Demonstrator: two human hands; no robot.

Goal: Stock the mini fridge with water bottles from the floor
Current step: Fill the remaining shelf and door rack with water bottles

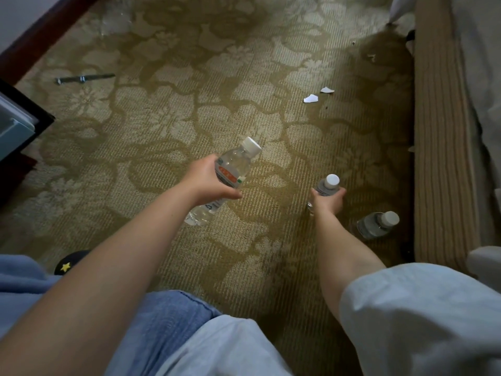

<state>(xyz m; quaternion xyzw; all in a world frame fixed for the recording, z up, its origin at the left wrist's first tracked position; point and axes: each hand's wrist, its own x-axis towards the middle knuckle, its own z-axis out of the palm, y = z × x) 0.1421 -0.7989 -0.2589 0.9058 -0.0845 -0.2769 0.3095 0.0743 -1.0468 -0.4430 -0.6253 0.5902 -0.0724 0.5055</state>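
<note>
Pale blue sleeves [406,321] fill the foreground, with both bare forearms reaching over a patterned carpet [189,104]. Left hand [208,180] has its fingers wrapped around a tilted water bottle [230,169], lifted clear of the floor. Right hand [329,202] closes around a second bottle [326,187] standing on the carpet. A third bottle [376,225] stands just beside the bed base [439,158]. This looks like the gathering step; next, both bottles need carrying left to the open fridge door [16,123].
</note>
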